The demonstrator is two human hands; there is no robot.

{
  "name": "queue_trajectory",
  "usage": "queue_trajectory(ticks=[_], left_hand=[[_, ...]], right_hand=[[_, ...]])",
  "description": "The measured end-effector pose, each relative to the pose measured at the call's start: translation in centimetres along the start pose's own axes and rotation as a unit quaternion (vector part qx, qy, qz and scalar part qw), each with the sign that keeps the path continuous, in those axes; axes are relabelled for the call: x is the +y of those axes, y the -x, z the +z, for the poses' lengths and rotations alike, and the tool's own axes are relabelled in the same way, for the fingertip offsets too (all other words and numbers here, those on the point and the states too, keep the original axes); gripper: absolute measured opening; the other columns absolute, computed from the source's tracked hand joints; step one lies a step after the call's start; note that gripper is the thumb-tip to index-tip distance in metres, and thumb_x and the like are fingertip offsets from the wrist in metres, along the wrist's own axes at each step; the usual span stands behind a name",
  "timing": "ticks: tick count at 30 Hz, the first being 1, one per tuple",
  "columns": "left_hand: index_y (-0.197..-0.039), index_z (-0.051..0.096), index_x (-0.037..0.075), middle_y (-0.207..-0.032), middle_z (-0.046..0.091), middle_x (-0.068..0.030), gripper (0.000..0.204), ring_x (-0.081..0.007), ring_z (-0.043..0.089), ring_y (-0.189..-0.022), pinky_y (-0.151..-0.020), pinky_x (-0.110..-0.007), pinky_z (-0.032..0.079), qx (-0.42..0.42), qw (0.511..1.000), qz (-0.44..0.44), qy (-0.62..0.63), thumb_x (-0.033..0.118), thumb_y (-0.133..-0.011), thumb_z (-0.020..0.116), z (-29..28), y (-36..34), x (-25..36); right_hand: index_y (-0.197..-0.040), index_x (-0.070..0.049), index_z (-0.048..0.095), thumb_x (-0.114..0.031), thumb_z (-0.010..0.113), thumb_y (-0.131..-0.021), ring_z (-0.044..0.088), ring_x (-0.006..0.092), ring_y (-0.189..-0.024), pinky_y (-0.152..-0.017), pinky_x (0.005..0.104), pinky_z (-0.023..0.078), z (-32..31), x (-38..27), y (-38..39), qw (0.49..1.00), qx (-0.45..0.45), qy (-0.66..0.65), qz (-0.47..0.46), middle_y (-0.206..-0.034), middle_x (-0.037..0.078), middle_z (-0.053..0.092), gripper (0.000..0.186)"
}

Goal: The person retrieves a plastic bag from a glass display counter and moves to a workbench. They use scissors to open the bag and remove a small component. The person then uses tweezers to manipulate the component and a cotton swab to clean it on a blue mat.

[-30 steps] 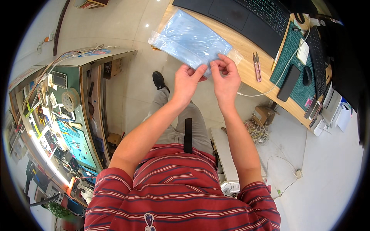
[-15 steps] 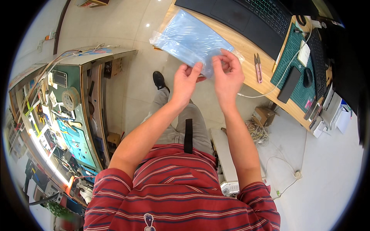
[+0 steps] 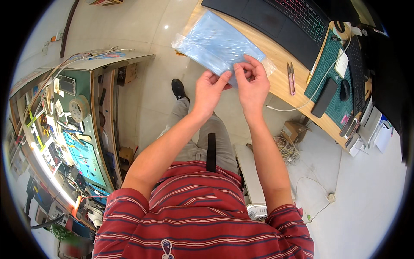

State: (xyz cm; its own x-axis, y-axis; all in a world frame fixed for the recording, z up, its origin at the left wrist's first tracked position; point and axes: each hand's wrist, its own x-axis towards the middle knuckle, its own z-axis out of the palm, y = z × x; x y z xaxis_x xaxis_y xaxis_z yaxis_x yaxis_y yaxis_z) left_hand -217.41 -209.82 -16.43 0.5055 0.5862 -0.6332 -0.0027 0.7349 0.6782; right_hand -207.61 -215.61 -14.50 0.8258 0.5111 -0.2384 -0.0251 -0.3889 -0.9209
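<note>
My left hand [image 3: 209, 90] and right hand [image 3: 252, 84] met side by side at the near edge of the clear plastic bag of pale blue sheets [image 3: 220, 41], which lay on the light wooden desk [image 3: 282, 60]. Behind the bag sat the black laptop keyboard [image 3: 280, 19]; to its right lay the small pink-handled snips [image 3: 291, 78].

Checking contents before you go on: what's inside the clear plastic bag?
A flat light-blue sheet fills the clear plastic bag. Both hands, left hand and right hand, cover its near corner, hiding what lies there.
</note>
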Motion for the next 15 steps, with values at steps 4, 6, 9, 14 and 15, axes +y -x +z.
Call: queue_trajectory(ticks=[4, 6, 9, 14, 15], left_hand=[[-0.109, 0.061, -0.002, -0.102, 0.071, -0.0086, 0.025, -0.0119, 0.067, -0.088, -0.074, -0.029, 0.057, -0.004, 1.000, 0.003, 0.005, 0.017, -0.095, 0.069, -0.1, -0.1, -0.1], [-0.109, 0.061, -0.003, -0.101, 0.071, -0.0085, 0.027, -0.0119, 0.067, -0.088, -0.074, -0.030, 0.058, -0.003, 1.000, -0.002, 0.011, 0.019, -0.095, 0.070, -0.1, -0.2, -0.2], [-0.109, 0.062, -0.003, -0.101, 0.071, -0.0086, 0.031, -0.0120, 0.067, -0.087, -0.074, -0.030, 0.058, 0.001, 1.000, -0.016, 0.024, 0.022, -0.095, 0.071, 0.0, -0.2, 0.0], [-0.108, 0.063, -0.005, -0.099, 0.071, -0.0097, 0.032, -0.0122, 0.067, -0.085, -0.071, -0.030, 0.059, 0.024, 0.999, -0.023, -0.003, 0.022, -0.094, 0.070, 0.8, -0.5, 0.5], [-0.108, 0.063, -0.005, -0.098, 0.071, -0.0099, 0.032, -0.0124, 0.067, -0.083, -0.070, -0.030, 0.059, 0.032, 0.999, -0.019, -0.007, 0.022, -0.094, 0.070, 0.9, -0.5, 0.4]], right_hand=[[-0.119, 0.003, 0.064, -0.006, 0.074, -0.088, 0.050, 0.0037, -0.072, -0.067, 0.0196, 0.046, 0.1, -0.1, 0.0, 1.000, 0.009, 0.027, -0.011, -0.091, 0.002, 0.069, 0.034], [-0.119, 0.003, 0.065, -0.006, 0.074, -0.088, 0.050, 0.0036, -0.072, -0.067, 0.0197, 0.047, 0.2, 0.0, 0.1, 0.999, 0.014, 0.038, -0.018, -0.091, 0.002, 0.069, 0.034], [-0.117, 0.001, 0.066, -0.007, 0.074, -0.087, 0.051, 0.0057, -0.070, -0.066, 0.0221, 0.047, 0.3, 0.3, 0.1, 0.998, 0.025, 0.043, -0.028, -0.090, 0.002, 0.069, 0.032], [-0.113, -0.002, 0.069, -0.011, 0.073, -0.084, 0.053, 0.0102, -0.069, -0.066, 0.0267, 0.049, 0.4, 0.7, 0.1, 0.998, 0.036, 0.034, -0.030, -0.088, 0.003, 0.070, 0.030], [-0.115, -0.001, 0.067, -0.009, 0.073, -0.086, 0.053, 0.0082, -0.070, -0.067, 0.0247, 0.048, 0.4, 0.6, 0.1, 0.998, 0.029, 0.041, -0.034, -0.089, 0.003, 0.070, 0.031]])
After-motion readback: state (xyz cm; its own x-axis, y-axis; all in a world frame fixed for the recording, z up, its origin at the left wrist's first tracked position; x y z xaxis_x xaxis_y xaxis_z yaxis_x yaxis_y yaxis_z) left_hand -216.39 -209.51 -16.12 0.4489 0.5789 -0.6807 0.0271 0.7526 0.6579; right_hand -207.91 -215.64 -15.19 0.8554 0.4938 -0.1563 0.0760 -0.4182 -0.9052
